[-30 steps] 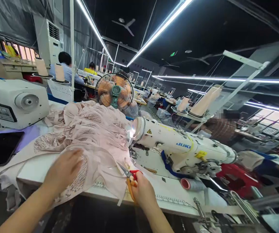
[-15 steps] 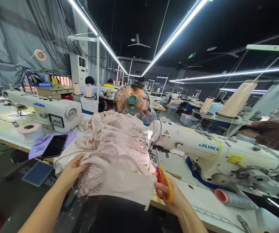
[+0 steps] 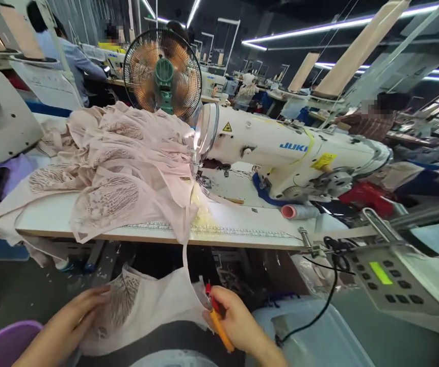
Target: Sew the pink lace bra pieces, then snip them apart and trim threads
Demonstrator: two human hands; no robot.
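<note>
My left hand point(image 3: 83, 316) is closed on the lace end of a pale pink fabric piece point(image 3: 161, 300), low over my lap. In my right hand point(image 3: 234, 316) is a pair of orange-handled scissors point(image 3: 220, 329) with a red part, close to the piece's right edge. The fingers of that hand also seem to touch the fabric. A narrow pale strip point(image 3: 185, 260) runs from the cloth at the sewing machine point(image 3: 257, 142) down to this edge. Whether the blades are around the strip cannot be made out.
A heap of pale pink lace garments point(image 3: 127, 148) covers the table left of the needle. Behind it stands a fan point(image 3: 163, 71). A thread cone point(image 3: 299, 211) lies at the right, near a control panel point(image 3: 391, 280). Below are a translucent bin point(image 3: 314, 331) and a purple tub point(image 3: 8, 344).
My view has tilted down and turned right. Both hands have moved from table height down to my lap with the fabric piece and the scissors. The strip now stretches between machine and piece.
</note>
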